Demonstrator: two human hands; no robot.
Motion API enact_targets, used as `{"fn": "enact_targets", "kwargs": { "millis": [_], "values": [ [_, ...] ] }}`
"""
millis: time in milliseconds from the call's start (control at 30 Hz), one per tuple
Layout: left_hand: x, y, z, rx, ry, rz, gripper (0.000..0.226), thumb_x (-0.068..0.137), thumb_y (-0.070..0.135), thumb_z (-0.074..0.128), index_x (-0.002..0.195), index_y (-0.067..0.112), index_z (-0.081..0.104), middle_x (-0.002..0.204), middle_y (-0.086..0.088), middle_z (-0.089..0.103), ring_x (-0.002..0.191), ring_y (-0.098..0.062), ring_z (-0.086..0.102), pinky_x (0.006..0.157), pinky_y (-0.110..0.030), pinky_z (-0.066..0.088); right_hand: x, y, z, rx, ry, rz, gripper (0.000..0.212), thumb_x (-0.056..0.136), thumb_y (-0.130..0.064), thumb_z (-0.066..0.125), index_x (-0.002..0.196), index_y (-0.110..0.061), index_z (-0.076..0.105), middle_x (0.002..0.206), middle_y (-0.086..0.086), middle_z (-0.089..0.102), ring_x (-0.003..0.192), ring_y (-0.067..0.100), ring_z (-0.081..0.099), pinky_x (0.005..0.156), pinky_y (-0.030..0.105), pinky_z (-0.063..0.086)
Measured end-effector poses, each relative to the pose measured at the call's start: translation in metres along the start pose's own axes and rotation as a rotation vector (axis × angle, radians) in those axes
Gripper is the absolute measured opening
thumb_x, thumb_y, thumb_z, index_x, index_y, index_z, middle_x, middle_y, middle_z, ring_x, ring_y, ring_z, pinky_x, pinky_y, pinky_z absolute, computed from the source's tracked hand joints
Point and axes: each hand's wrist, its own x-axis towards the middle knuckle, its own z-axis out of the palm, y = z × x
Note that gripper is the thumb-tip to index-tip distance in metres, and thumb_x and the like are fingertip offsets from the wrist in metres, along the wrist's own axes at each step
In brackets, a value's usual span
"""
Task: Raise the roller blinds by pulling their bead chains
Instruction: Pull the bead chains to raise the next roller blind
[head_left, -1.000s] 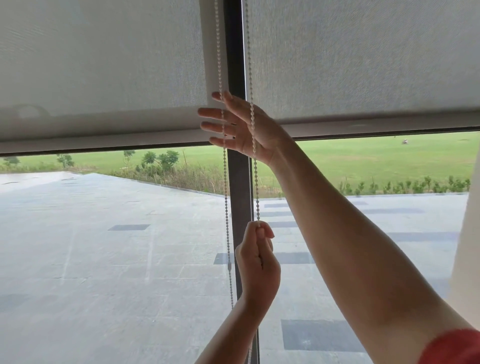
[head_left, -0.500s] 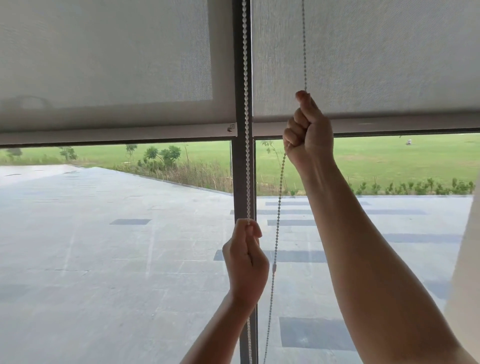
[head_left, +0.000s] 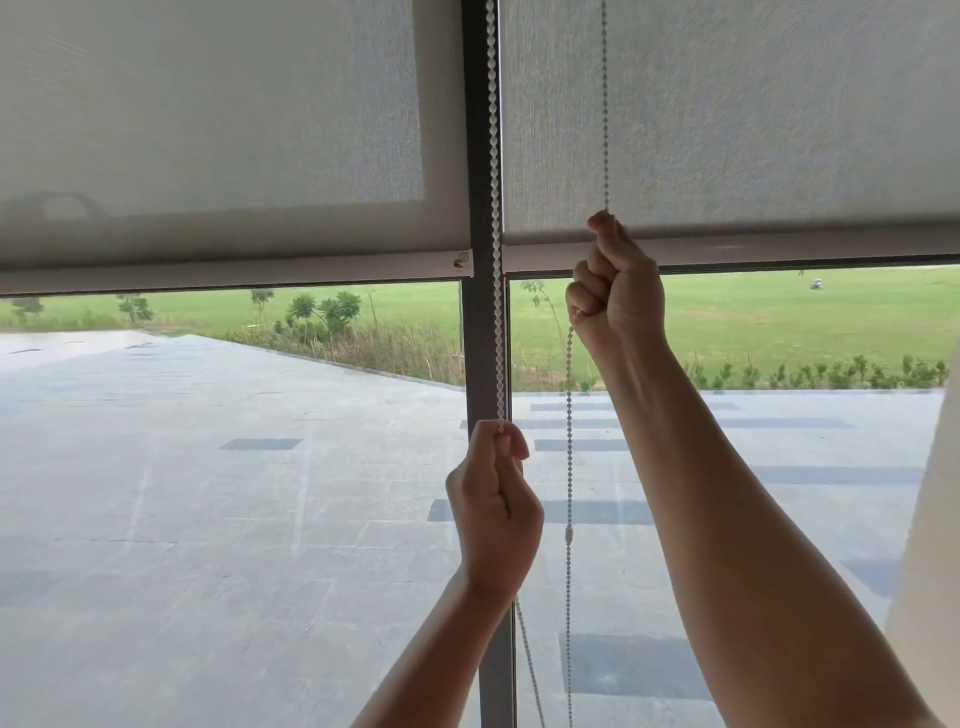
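Two grey roller blinds hang over a large window: the left blind (head_left: 208, 130) ends a little lower than the right blind (head_left: 753, 114). A white bead chain (head_left: 495, 208) runs down in front of the dark window post (head_left: 475, 338). My left hand (head_left: 493, 509) is shut on this strand, low, in front of the post. A second strand (head_left: 604, 104) hangs further right. My right hand (head_left: 615, 291) is closed in a fist on it at the right blind's bottom bar (head_left: 779, 252). Below the fist the strand (head_left: 569, 467) hangs loose.
Through the glass lie a paved grey terrace (head_left: 208, 519) and a green lawn (head_left: 779, 317) with shrubs. A pale curtain or wall edge (head_left: 930, 545) stands at the far right. The left blind's bottom bar (head_left: 234, 278) ends at the post.
My right hand went from open fingers around the chains to a fist on the right strand, then sank slightly. My left hand kept its grip on the left strand.
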Motion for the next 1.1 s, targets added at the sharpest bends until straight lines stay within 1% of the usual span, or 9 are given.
{"fn": "enact_targets", "kwargs": {
  "millis": [100, 333, 467, 567, 700, 800, 867, 933, 1100],
  "values": [
    [0.000, -0.001, 0.001, 0.012, 0.007, -0.014, 0.024, 0.089, 0.007, 0.027, 0.074, 0.011, 0.044, 0.061, 0.014, 0.040, 0.044, -0.011, 0.033, 0.045, -0.009, 0.021, -0.002, 0.000, 0.000, 0.004, -0.005, -0.004, 0.025, 0.099, -0.012, 0.045, 0.080, -0.015, 0.061, 0.041, -0.011, 0.027, 0.033, 0.001, 0.018, 0.030, 0.016, 0.013],
    [0.001, 0.001, 0.005, 0.015, -0.007, -0.021, 0.024, 0.091, 0.010, 0.027, 0.074, 0.013, 0.045, 0.058, 0.014, 0.038, 0.043, -0.008, 0.031, 0.043, -0.014, 0.022, -0.006, 0.000, 0.001, 0.001, 0.002, 0.000, 0.024, 0.098, -0.012, 0.046, 0.080, -0.015, 0.062, 0.042, -0.011, 0.027, 0.038, 0.004, 0.012, 0.032, 0.017, 0.011],
    [0.017, 0.006, 0.008, -0.002, 0.028, -0.011, 0.026, 0.094, 0.011, 0.028, 0.074, 0.012, 0.046, 0.056, 0.004, 0.037, 0.043, -0.014, 0.033, 0.041, -0.023, 0.023, -0.015, 0.010, -0.004, -0.007, 0.036, 0.034, 0.021, 0.095, -0.010, 0.050, 0.078, -0.015, 0.060, 0.040, -0.010, 0.025, 0.039, 0.006, 0.009, 0.032, 0.017, 0.011],
    [0.021, 0.009, 0.011, -0.002, -0.007, 0.038, 0.025, 0.091, 0.007, 0.028, 0.074, 0.008, 0.046, 0.060, 0.012, 0.039, 0.044, -0.014, 0.034, 0.041, -0.021, 0.023, -0.016, 0.012, -0.005, -0.011, 0.040, 0.040, 0.020, 0.094, -0.010, 0.051, 0.077, -0.015, 0.061, 0.040, -0.010, 0.024, 0.043, 0.009, 0.006, 0.033, 0.018, 0.010],
    [0.019, 0.007, 0.012, -0.003, 0.018, 0.021, 0.026, 0.093, 0.009, 0.028, 0.074, 0.010, 0.046, 0.061, 0.013, 0.040, 0.045, -0.015, 0.036, 0.043, -0.019, 0.024, -0.015, 0.007, -0.007, -0.029, 0.051, 0.034, 0.019, 0.094, -0.010, 0.052, 0.078, -0.015, 0.061, 0.041, -0.011, 0.024, 0.044, 0.009, 0.006, 0.034, 0.018, 0.010],
    [0.018, 0.007, 0.013, -0.028, -0.004, 0.025, 0.024, 0.088, 0.006, 0.026, 0.075, 0.018, 0.043, 0.061, 0.014, 0.039, 0.044, -0.009, 0.032, 0.043, -0.017, 0.022, -0.017, 0.007, -0.007, -0.040, 0.044, 0.026, 0.015, 0.092, -0.011, 0.054, 0.078, -0.014, 0.060, 0.042, -0.011, 0.024, 0.044, 0.009, 0.007, 0.034, 0.018, 0.010],
    [0.013, 0.007, 0.015, -0.044, -0.022, 0.026, 0.024, 0.085, 0.003, 0.026, 0.074, 0.017, 0.042, 0.063, 0.016, 0.039, 0.046, -0.003, 0.032, 0.046, -0.012, 0.022, -0.017, 0.008, -0.007, -0.040, 0.025, 0.028, 0.016, 0.093, -0.012, 0.053, 0.079, -0.014, 0.060, 0.042, -0.011, 0.025, 0.044, 0.009, 0.007, 0.035, 0.019, 0.009],
    [0.006, 0.005, 0.017, -0.052, -0.062, 0.037, 0.022, 0.085, 0.001, 0.027, 0.074, 0.013, 0.042, 0.064, 0.019, 0.039, 0.048, 0.001, 0.033, 0.050, -0.006, 0.023, -0.013, 0.006, -0.006, -0.039, -0.002, 0.016, 0.019, 0.095, -0.012, 0.050, 0.080, -0.015, 0.061, 0.042, -0.011, 0.027, 0.040, 0.006, 0.011, 0.034, 0.018, 0.011],
    [-0.005, 0.001, 0.021, -0.055, -0.106, 0.015, 0.022, 0.086, 0.003, 0.028, 0.075, 0.016, 0.042, 0.063, 0.021, 0.040, 0.046, 0.001, 0.031, 0.049, -0.006, 0.022, 0.004, 0.004, 0.001, -0.178, -0.046, 0.009, 0.021, 0.098, -0.011, 0.047, 0.084, -0.013, 0.062, 0.044, -0.011, 0.031, 0.035, 0.002, 0.021, 0.033, 0.017, 0.015]
  ]
}}
